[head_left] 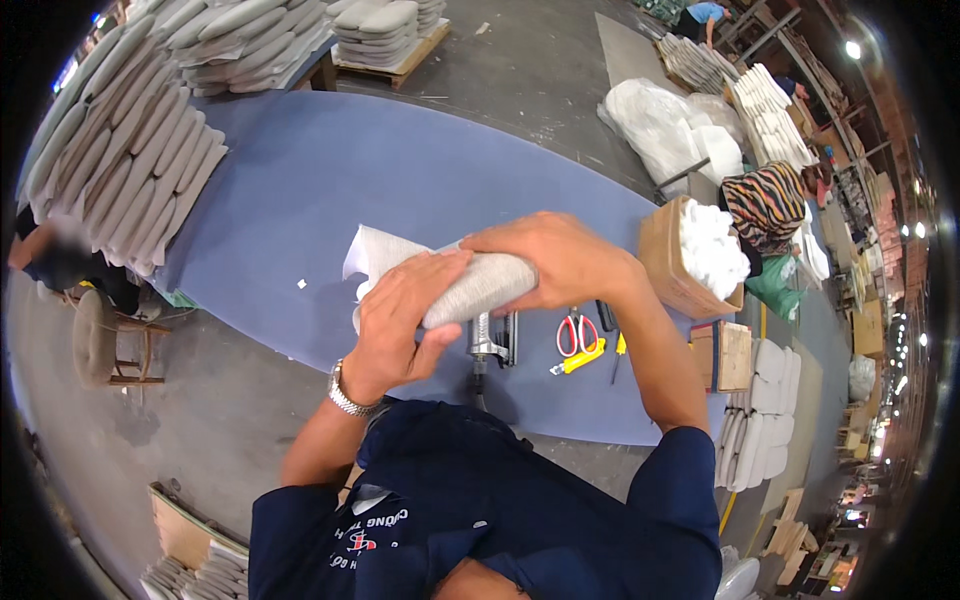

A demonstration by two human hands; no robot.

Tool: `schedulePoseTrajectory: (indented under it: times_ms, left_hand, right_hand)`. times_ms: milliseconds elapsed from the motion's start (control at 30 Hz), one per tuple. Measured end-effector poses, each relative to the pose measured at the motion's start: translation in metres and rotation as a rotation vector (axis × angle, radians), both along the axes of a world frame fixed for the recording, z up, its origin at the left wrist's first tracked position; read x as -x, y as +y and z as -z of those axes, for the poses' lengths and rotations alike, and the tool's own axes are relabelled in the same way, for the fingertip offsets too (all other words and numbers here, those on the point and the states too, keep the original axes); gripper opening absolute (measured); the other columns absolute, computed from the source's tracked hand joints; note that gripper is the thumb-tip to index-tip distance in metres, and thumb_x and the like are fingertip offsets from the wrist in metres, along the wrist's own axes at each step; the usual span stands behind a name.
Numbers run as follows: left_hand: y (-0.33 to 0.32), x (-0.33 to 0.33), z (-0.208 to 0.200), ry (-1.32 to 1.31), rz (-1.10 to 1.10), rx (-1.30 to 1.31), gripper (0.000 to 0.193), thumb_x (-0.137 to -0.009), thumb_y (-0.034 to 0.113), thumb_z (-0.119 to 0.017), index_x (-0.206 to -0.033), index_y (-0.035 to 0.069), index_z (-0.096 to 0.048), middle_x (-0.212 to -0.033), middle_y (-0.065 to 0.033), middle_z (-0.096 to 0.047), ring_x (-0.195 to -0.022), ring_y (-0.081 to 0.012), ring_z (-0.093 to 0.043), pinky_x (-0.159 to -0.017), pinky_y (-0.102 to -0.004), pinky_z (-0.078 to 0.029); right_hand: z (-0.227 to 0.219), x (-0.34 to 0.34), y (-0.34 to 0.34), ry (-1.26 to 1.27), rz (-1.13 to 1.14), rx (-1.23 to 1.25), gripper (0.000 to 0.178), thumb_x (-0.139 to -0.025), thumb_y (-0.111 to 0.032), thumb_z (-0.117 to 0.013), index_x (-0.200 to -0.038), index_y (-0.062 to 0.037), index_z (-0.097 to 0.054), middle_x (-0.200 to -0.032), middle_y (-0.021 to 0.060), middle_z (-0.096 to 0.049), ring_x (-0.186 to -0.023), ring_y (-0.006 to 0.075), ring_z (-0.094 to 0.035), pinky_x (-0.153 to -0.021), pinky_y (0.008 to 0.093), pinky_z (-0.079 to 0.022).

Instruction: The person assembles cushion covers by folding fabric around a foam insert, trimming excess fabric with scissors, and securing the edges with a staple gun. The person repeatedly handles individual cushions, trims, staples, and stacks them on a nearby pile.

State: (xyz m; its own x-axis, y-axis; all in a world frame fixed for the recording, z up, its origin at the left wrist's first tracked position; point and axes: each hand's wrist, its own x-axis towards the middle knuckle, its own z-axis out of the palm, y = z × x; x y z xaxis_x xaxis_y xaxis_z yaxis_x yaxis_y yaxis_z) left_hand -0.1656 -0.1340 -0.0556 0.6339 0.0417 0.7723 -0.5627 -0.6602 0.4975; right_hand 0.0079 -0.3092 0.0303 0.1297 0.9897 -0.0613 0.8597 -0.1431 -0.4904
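Both hands grip a grey fabric-covered cushion (485, 288) held tilted above the blue table. My left hand (405, 305) wraps its left end, fingers across the top and thumb at the near side. My right hand (550, 255) curves over the far right end, its thumb hidden from sight. Loose white sheet (378, 250) sticks out at the cushion's left. Just below the cushion lies a metal staple gun (484, 342), partly covered by it. To its right are red-handled scissors (574, 336), a yellow utility knife (582, 358) and a yellow-handled screwdriver (620, 346).
The blue table (300, 170) carries tall stacks of grey cushions (125, 150) at the far left. A cardboard box (665, 250) of white stuffing (712, 250) stands at the right, near a small wooden box (722, 357). Another person (70, 260) sits beyond the left edge.
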Motion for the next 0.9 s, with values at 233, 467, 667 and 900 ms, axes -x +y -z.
schedulePoseTrajectory:
  times_ms: [233,467,667,900]
  left_hand:
    - [0.012,-0.014,-0.003,0.056,-0.066,0.193,0.041,-0.101,0.025,-0.066,-0.13,-0.004,-0.066,-0.124,-0.0192,-0.073,-0.115,-0.0378,-0.071,-0.107,-0.0456,-0.053]
    - [-0.016,-0.029,0.001,0.07,-0.147,0.257,0.064,-0.085,0.021,-0.086,-0.14,0.0,-0.061,-0.14,-0.0194,-0.065,-0.128,-0.0362,-0.064,-0.109,-0.0432,-0.051]
    - [-0.052,-0.015,0.016,0.109,-0.122,0.296,0.06,-0.084,0.015,-0.085,-0.138,0.001,-0.063,-0.141,-0.0183,-0.065,-0.127,-0.0343,-0.064,-0.109,-0.043,-0.05]
    - [-0.05,-0.009,0.025,0.128,-0.082,0.414,0.031,-0.088,0.004,-0.077,-0.119,0.002,-0.074,-0.125,-0.0141,-0.073,-0.102,-0.0269,-0.072,-0.089,-0.0364,-0.056]
  right_hand:
    - [0.022,-0.022,0.017,-0.289,-0.021,-0.48,0.065,-0.07,-0.042,-0.09,-0.128,-0.0172,-0.072,-0.112,0.0049,-0.077,-0.099,0.0289,-0.072,-0.083,0.0413,-0.054]
    - [0.043,-0.064,0.018,0.133,0.103,-0.74,0.076,-0.09,-0.07,-0.062,-0.118,-0.0011,-0.075,-0.105,0.0133,-0.076,-0.091,0.0257,-0.072,-0.079,0.0367,-0.054]
    - [0.066,-0.093,-0.01,0.373,0.289,-0.655,0.105,-0.1,-0.081,-0.019,-0.12,0.0097,-0.068,-0.097,0.0179,-0.074,-0.09,0.0222,-0.069,-0.085,0.0346,-0.053]
    - [0.07,-0.094,-0.025,0.415,0.34,-0.758,0.089,-0.105,-0.067,-0.034,-0.114,0.0133,-0.07,-0.09,0.0203,-0.074,-0.086,0.0256,-0.071,-0.082,0.0353,-0.055]
